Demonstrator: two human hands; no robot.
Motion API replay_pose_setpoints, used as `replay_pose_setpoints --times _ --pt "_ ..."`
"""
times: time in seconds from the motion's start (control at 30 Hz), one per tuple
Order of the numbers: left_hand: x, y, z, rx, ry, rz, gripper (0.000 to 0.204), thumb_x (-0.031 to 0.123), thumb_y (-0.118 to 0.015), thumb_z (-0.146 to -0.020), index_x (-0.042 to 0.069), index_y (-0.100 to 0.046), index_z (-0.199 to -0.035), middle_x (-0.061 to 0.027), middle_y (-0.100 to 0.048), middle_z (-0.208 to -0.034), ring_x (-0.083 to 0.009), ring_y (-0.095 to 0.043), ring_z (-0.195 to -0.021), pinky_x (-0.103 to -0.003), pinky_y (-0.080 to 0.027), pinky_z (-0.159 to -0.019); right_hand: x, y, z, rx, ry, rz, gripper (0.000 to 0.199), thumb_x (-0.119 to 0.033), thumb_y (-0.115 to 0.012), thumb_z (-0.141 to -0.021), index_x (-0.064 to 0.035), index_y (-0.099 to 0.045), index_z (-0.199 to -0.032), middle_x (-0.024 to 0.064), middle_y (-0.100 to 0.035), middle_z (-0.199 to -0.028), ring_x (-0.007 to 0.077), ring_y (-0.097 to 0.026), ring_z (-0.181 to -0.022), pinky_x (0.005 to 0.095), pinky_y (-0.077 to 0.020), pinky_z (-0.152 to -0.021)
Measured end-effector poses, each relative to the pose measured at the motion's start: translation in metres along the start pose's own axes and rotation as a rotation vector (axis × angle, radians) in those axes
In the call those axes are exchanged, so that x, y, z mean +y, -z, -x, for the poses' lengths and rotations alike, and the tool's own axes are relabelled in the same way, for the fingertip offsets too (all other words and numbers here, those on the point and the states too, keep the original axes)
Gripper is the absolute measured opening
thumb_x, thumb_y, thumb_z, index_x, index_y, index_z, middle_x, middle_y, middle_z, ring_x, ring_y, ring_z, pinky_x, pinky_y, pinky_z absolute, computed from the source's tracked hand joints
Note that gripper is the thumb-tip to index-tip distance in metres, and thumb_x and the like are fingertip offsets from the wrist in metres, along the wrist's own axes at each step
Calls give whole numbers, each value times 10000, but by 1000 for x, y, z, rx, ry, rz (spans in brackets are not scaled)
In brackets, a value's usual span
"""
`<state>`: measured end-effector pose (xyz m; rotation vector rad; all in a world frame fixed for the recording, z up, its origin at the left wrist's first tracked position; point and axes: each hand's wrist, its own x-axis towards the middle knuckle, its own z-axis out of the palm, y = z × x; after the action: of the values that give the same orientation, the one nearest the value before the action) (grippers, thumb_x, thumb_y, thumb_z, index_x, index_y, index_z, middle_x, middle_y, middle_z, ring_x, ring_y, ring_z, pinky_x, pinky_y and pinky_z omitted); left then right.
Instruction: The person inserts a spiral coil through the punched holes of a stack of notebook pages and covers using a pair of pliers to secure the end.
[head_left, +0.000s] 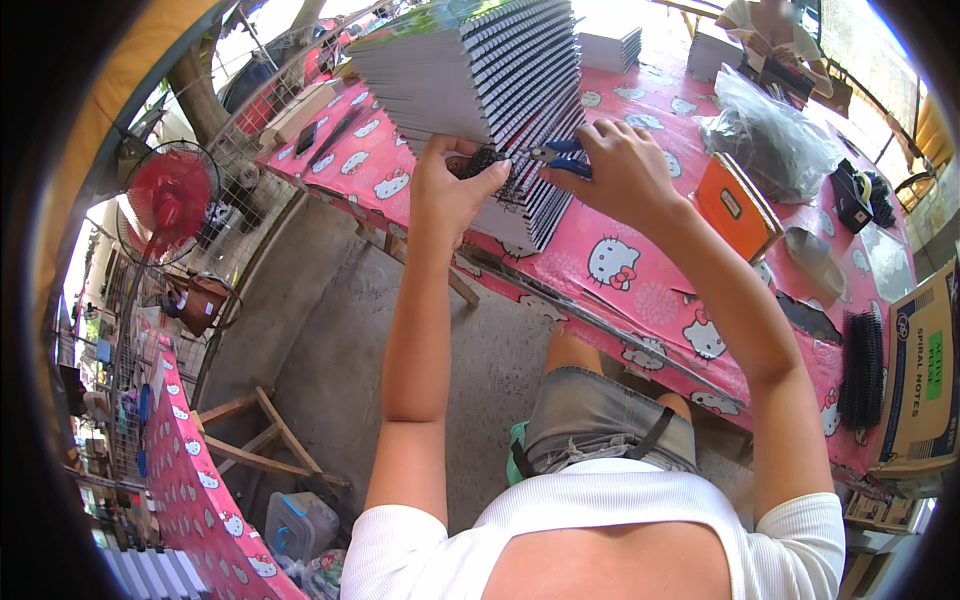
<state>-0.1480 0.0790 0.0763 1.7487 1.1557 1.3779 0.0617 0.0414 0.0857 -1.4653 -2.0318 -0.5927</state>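
Observation:
A tall slanted stack of spiral-bound notebooks (pixel 480 70) stands on a table with a pink cartoon-cat cloth (pixel 600 250). My left hand (pixel 452 185) presses against the lower part of the stack and holds a small dark coil piece against the bindings. My right hand (pixel 620 170) grips blue-handled pliers (pixel 562 157) whose tip points at the wire spines beside my left thumb.
An orange box (pixel 735 205), a clear plastic bag of dark coils (pixel 770 130), black binding combs (pixel 862 370) and a cardboard box (pixel 925 370) lie to the right. Another person sits at the far end (pixel 770 30). A red fan (pixel 165 200) stands left.

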Motion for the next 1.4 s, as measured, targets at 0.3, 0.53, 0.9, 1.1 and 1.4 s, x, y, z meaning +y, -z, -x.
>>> replay_pose_setpoints --times 0.3,0.53,0.9,1.1,1.4 --pt "3 -2 1 -20 90 38 382 136 -790 -693 -1 -548 -954 -113 -622 -862 -171 -592 -759 -304 -491 -668 -6 8 -7 -214 -94 -105 594 -610 -638 -758 -17 -624 -793 122 -656 -764 289 -662 -758 389 -524 -667" --pt "-1 -5 -1 1 -6 15 337 58 -770 -734 9 -535 -971 -66 -615 -796 -93 -548 -617 -235 -427 -501 -1 6 -8 -48 24 -62 578 -596 -654 -749 -21 -624 -793 118 -658 -774 282 -662 -761 392 -519 -663" --pt "-2 -8 -2 33 -71 -85 337 138 -746 -688 8 -552 -930 -87 -606 -782 -172 -579 -722 -318 -478 -656 -5 11 -10 -152 -48 -107 585 -618 -629 -768 -33 -632 -758 121 -640 -700 286 -657 -684 399 -517 -618" --pt "4 -4 5 17 109 77 320 108 -733 -714 0 -539 -945 -97 -616 -792 -145 -582 -614 -275 -466 -553 -1 11 -3 -319 -166 -142 619 -645 -592 -786 -38 -634 -678 114 -614 -587 298 -643 -566 406 -510 -549" --pt "-6 -6 4 -22 27 72 411 83 -771 -710 -16 -505 -1008 -109 -626 -785 -136 -586 -589 -269 -473 -520 -8 8 -11 -218 -72 -103 605 -632 -605 -781 -31 -639 -719 134 -637 -675 282 -660 -670 401 -521 -605"
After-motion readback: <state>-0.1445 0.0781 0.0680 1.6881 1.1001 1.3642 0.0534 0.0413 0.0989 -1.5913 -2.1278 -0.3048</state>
